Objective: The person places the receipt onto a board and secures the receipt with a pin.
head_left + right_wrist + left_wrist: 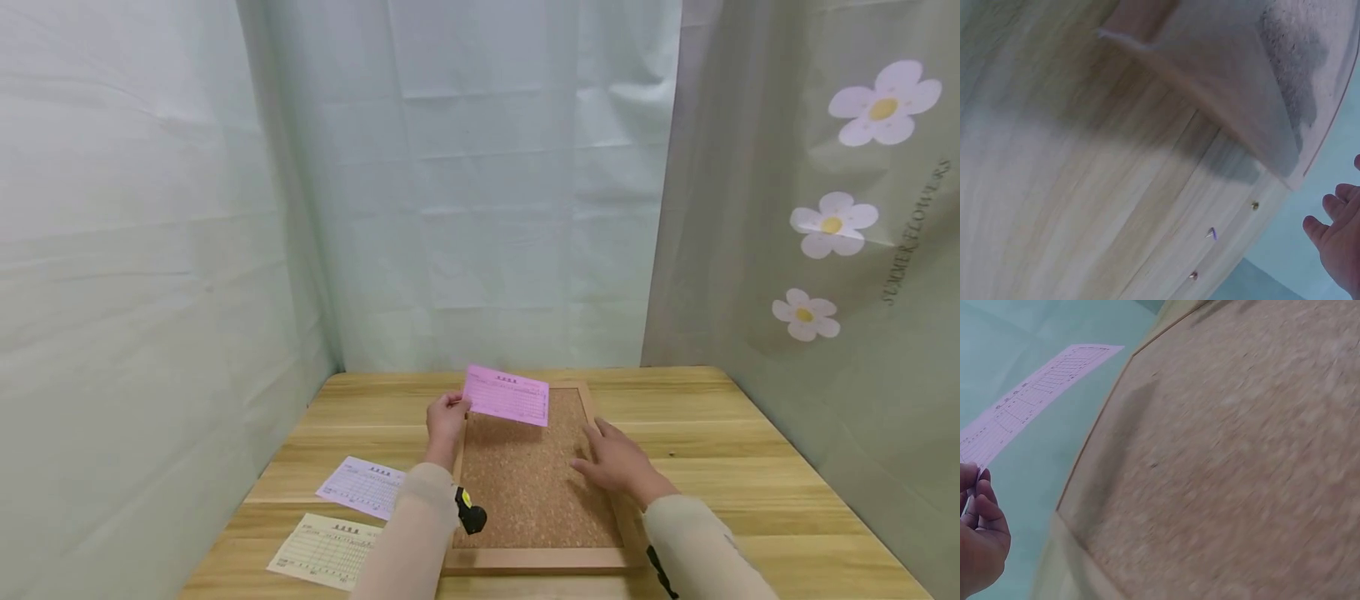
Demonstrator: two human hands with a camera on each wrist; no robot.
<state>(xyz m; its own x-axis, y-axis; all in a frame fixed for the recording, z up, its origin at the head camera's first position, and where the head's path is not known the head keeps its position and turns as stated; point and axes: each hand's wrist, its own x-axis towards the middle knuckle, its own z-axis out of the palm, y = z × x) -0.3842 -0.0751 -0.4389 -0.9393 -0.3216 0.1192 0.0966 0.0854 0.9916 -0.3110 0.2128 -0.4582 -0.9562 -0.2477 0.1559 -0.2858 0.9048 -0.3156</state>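
Note:
My left hand pinches the lower left corner of a pink printed form slip, held up over the far part of a wood-framed cork board. The left wrist view shows thumb and fingers together on the end of the slip, whose shadow falls on the cork. Over the board's right edge is my right hand, its fingers spread and relaxed with nothing between them. In the right wrist view this hand appears at the right side, beyond the board's frame corner.
A lilac form slip and a pale yellow one lie on the wooden table left of the board. Several small pins, one of them a gold-coloured pin, sit on the wood right of it. Hanging sheets enclose the table.

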